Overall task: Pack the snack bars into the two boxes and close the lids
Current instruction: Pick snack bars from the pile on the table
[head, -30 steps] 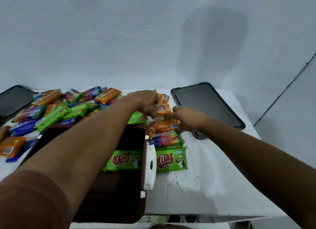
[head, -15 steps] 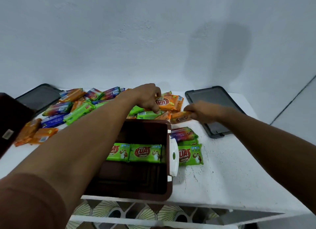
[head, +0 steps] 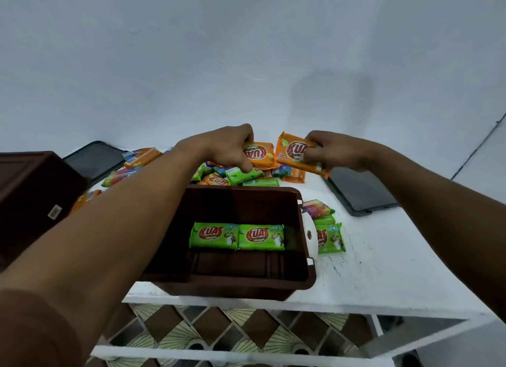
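A brown open box (head: 246,281) stands at the table's near edge with two green snack bars (head: 237,236) lying side by side inside. A second brown box (head: 30,191) stands at the left. My left hand (head: 224,147) grips an orange snack bar (head: 260,155) raised above the pile of bars (head: 232,176) behind the box. My right hand (head: 334,150) pinches another orange snack bar (head: 294,154) lifted just to the right of the first. More bars (head: 131,164) lie scattered at the back left, partly hidden by my left arm.
Two dark grey lids lie flat on the white table (head: 383,270): one lid at the right (head: 358,191), one lid at the back left (head: 93,158). Green and multicoloured bars (head: 327,229) sit right of the near box by its white latch (head: 310,235). A wall rises behind.
Both hands have lifted their orange bars up off the pile. The view has tilted, so the near box and table edge now sit more central.
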